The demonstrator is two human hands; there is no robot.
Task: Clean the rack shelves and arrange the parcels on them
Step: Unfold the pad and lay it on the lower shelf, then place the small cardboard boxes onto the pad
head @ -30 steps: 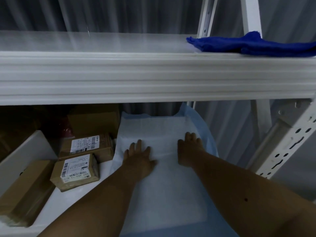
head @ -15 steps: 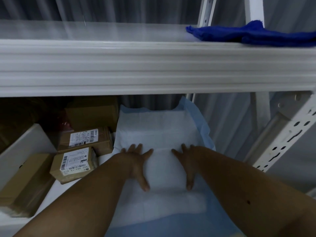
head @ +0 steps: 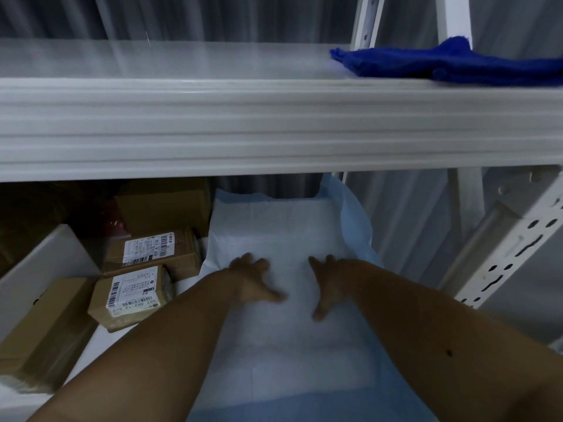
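Pressed flat on the white pad [head: 274, 236], left hand [head: 254, 280] and right hand [head: 327, 283], fingers [head: 320, 313] spread; parcels [head: 137, 295] just left, rack upright [head: 505, 254] right.

The white label on the nearer cardboard parcel [head: 131, 296] reads "502 602-12" upside down beside barcodes, while the print on the label of the parcel behind it [head: 150, 249] is too small to read.
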